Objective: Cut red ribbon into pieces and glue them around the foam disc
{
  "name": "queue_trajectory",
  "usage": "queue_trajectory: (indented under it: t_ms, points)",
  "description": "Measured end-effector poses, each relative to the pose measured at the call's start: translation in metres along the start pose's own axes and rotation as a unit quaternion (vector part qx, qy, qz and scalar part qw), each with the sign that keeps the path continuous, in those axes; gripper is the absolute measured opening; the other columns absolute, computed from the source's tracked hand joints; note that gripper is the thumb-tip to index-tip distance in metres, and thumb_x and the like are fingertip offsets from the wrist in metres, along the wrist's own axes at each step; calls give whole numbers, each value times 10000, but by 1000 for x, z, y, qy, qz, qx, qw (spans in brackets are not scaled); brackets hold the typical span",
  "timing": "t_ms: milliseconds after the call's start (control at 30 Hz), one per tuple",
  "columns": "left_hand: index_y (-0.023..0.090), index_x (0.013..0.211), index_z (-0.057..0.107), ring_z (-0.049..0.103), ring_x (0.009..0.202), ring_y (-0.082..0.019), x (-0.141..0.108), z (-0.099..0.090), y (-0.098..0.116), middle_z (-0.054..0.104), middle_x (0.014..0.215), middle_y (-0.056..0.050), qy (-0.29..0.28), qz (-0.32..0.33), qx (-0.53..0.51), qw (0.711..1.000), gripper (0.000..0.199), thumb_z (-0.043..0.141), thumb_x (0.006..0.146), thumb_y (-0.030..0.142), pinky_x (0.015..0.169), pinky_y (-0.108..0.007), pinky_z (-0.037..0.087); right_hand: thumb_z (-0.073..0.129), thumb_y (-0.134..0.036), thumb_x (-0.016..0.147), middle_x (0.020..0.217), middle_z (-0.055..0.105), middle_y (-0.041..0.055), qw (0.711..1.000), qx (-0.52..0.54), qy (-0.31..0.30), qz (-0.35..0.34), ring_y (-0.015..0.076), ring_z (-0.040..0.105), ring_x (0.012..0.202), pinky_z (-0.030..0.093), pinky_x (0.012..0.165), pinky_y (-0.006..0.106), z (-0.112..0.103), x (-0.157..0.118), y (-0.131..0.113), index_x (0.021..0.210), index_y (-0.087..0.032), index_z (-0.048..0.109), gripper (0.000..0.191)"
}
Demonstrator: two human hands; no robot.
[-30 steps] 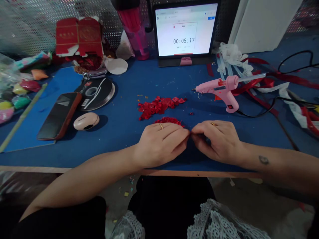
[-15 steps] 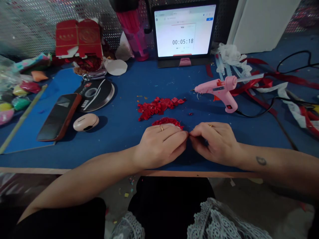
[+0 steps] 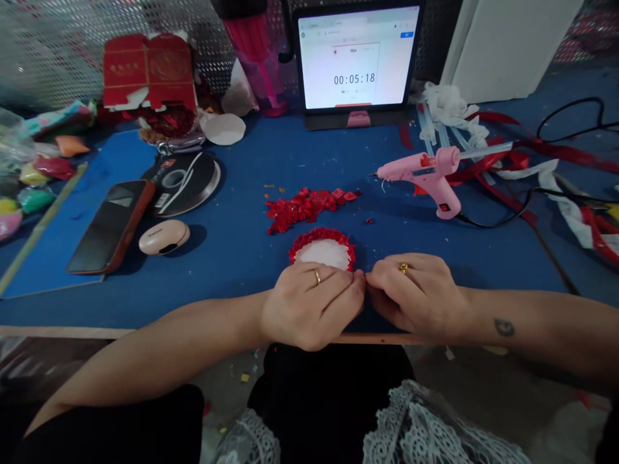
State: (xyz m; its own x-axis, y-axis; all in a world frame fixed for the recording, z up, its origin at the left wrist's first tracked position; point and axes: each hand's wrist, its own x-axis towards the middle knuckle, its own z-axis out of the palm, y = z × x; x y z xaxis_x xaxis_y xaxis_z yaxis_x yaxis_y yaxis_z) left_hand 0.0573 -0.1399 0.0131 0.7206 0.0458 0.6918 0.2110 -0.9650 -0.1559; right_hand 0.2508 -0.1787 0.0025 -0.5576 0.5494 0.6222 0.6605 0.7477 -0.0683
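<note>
Near the table's front edge, my left hand (image 3: 314, 306) and my right hand (image 3: 413, 293) meet fingertip to fingertip, both closed in a pinch. Whatever lies between the fingertips is too small or hidden to make out. Just beyond my left knuckles rests a round white disc (image 3: 323, 252) rimmed with red ribbon pieces (image 3: 316, 233); its near side is hidden behind the hand. Farther back is a loose heap of folded red ribbon pieces (image 3: 309, 207). One small red scrap (image 3: 369, 221) lies apart, to the heap's right.
A pink glue gun (image 3: 430, 173) stands at right, its black cord (image 3: 498, 222) trailing. At left are a phone (image 3: 112, 225), a beige earbud case (image 3: 164, 237) and a ribbon spool (image 3: 181, 183). Behind stand a tablet (image 3: 356, 64) with a timer and a pink bottle (image 3: 254, 61).
Both hands have moved slightly toward the table's front edge, still pinched together. More of the white disc and its red rim now shows.
</note>
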Motion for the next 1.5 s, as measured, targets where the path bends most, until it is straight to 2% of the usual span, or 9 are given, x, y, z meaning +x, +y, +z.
queue_trajectory:
  t_ms: [167,367,567,700,833,1000,1267,1433,1500]
  points:
    - [62,797,683,647,572,-120,-2,2,2,709,675,-46,15,1,16,1000,53,635,785,78,530,-227,577,445,-71,847,533,479,-29,1000,-15,8,-8,101,394,524,367,515,242,1,0,-1,639,-187,506,246]
    - [127,781,659,657,598,-93,1,1,-3,706,661,3,27,-11,6,1000,51,625,806,99,597,-199,578,462,-85,832,568,552,-20,999,30,12,-31,101,456,520,404,510,234,-4,4,6,688,-185,516,184]
    - [147,788,642,683,640,-90,5,2,-12,728,713,11,39,-86,-17,995,24,641,809,135,657,-189,567,532,-176,832,596,605,-22,998,59,16,27,98,535,507,417,505,226,-7,7,15,825,-168,559,28]
    - [140,806,664,690,639,-88,5,5,-14,734,722,8,65,-124,-18,990,17,669,793,150,636,-168,546,567,-220,836,614,623,-43,995,69,9,64,81,551,506,403,501,214,-6,6,18,840,-176,564,44]
    - [154,785,660,692,654,-85,4,6,-14,735,719,10,48,-136,-22,989,21,672,797,141,652,-157,542,552,-215,862,628,630,-51,995,67,-6,79,74,566,523,403,516,212,-7,6,20,864,-182,577,42]
    - [166,793,655,693,673,-79,3,7,-13,744,755,14,34,-131,-43,990,26,662,815,154,689,-157,549,499,-189,900,645,661,-30,997,52,-13,60,93,578,528,415,524,230,-6,6,22,895,-189,591,92]
    - [168,787,653,677,595,-87,5,7,-15,721,680,26,48,-163,-25,985,64,664,823,220,564,-185,507,542,-161,870,626,662,-34,995,46,15,83,90,580,510,431,512,232,-9,7,22,833,-198,575,62]
    - [150,774,660,679,592,-93,6,7,-15,719,674,15,50,-168,-33,984,67,675,800,209,559,-195,499,593,-155,830,583,651,-33,998,-29,45,45,110,592,498,433,499,257,-9,5,26,807,-213,594,62]
    - [149,775,665,675,589,-92,6,7,-15,717,671,11,50,-169,-38,984,55,675,794,199,554,-196,493,593,-168,828,591,662,-32,997,-42,46,56,114,595,495,430,498,264,-8,5,30,789,-222,595,66]
